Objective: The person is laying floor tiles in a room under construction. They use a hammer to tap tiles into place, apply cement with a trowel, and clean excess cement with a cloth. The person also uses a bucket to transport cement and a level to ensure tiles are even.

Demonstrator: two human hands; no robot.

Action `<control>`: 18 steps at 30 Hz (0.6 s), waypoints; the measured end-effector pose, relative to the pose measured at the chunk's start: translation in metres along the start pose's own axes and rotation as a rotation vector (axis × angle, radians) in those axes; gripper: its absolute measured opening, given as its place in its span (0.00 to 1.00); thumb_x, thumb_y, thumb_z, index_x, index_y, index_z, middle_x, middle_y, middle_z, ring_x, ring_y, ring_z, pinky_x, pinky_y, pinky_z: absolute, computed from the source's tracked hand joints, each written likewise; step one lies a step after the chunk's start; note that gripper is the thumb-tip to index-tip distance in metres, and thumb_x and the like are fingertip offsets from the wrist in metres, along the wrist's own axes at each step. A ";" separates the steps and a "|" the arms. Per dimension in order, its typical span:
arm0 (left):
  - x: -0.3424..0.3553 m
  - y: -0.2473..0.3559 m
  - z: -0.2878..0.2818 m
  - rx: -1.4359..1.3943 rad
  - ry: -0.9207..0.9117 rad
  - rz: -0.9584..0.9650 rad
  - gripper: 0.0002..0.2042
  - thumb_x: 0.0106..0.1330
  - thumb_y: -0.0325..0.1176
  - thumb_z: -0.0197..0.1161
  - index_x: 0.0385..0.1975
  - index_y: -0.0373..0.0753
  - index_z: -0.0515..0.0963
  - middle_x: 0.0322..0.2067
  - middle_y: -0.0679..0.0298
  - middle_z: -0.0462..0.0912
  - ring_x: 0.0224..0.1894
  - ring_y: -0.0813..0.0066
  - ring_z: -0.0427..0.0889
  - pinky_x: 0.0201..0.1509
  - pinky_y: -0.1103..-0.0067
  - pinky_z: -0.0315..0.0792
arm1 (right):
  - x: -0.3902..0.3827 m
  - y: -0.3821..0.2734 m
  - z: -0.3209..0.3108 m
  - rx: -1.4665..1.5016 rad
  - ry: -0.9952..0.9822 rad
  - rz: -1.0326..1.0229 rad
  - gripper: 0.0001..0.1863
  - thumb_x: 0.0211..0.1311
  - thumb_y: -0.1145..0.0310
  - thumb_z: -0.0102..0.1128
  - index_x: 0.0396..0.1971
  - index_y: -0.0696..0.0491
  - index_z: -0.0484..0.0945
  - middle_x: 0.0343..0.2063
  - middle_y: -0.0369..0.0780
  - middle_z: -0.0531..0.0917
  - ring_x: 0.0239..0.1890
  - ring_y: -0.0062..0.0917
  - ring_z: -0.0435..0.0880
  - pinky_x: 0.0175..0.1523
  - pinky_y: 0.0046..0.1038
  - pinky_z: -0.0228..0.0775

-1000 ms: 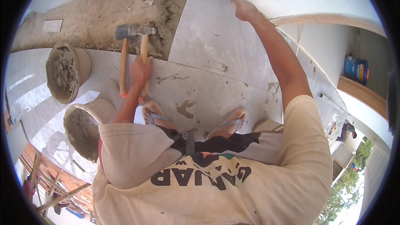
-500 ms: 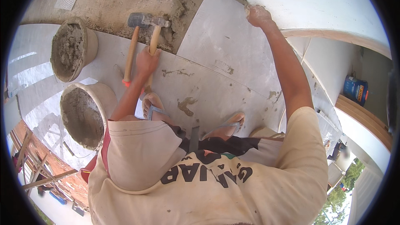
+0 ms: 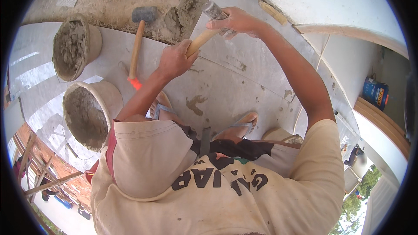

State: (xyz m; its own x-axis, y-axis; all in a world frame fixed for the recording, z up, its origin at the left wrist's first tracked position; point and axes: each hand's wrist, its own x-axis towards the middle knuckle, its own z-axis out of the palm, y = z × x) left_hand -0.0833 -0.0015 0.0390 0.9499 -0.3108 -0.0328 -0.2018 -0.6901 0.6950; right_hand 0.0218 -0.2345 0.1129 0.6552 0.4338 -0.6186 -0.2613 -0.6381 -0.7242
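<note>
My left hand (image 3: 175, 59) is closed around the wooden handle of a hammer (image 3: 203, 41), which is raised above the floor tiles. At its metal head, my right hand (image 3: 239, 21) is closed too, with fingers and thumb around it. Below the hammer a large grey tile (image 3: 257, 58) lies along the white wall, smeared with mortar. A small wooden block (image 3: 272, 12) rests between this tile and the wall, apart from my right hand. To the left lies a rubber mallet (image 3: 136, 50) with a black head and a wooden handle, untouched.
Two buckets of mortar stand on the left, the farther bucket (image 3: 94, 42) and the nearer bucket (image 3: 114, 100). Wet mortar (image 3: 172, 24) and bare ground (image 3: 109, 2) border the tiles at the far side. A blue can (image 3: 374, 92) sits at the right.
My left hand has lifted the hammer from beside the mallet and moved it right. My right hand has left the wooden block by the wall and taken hold of the hammer's head.
</note>
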 end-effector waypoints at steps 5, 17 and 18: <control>0.001 0.030 -0.005 -0.009 0.020 0.204 0.26 0.58 0.40 0.71 0.53 0.36 0.73 0.49 0.48 0.78 0.49 0.51 0.79 0.50 0.63 0.74 | -0.076 -0.022 -0.019 -0.157 0.215 0.025 0.26 0.51 0.46 0.73 0.35 0.55 0.81 0.26 0.37 0.81 0.30 0.21 0.80 0.36 0.25 0.71; -0.056 -0.029 0.088 0.331 -0.242 0.275 0.44 0.65 0.53 0.58 0.72 0.28 0.50 0.73 0.45 0.51 0.77 0.52 0.46 0.79 0.59 0.40 | -0.163 -0.041 -0.006 -0.641 0.611 -0.082 0.23 0.54 0.62 0.70 0.47 0.58 0.77 0.39 0.49 0.84 0.41 0.43 0.85 0.46 0.40 0.77; -0.055 -0.029 0.088 0.335 -0.234 0.278 0.43 0.65 0.53 0.58 0.72 0.28 0.51 0.73 0.45 0.51 0.77 0.52 0.46 0.79 0.59 0.41 | -0.157 -0.036 -0.001 -0.671 0.605 -0.098 0.23 0.53 0.62 0.70 0.47 0.58 0.77 0.39 0.48 0.84 0.40 0.44 0.85 0.46 0.40 0.77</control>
State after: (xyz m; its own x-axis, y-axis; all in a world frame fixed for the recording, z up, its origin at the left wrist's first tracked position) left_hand -0.1508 -0.0220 -0.0426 0.7780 -0.6248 -0.0662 -0.5418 -0.7205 0.4327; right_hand -0.0706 -0.2800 0.2367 0.9626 0.2180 -0.1611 0.1584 -0.9346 -0.3184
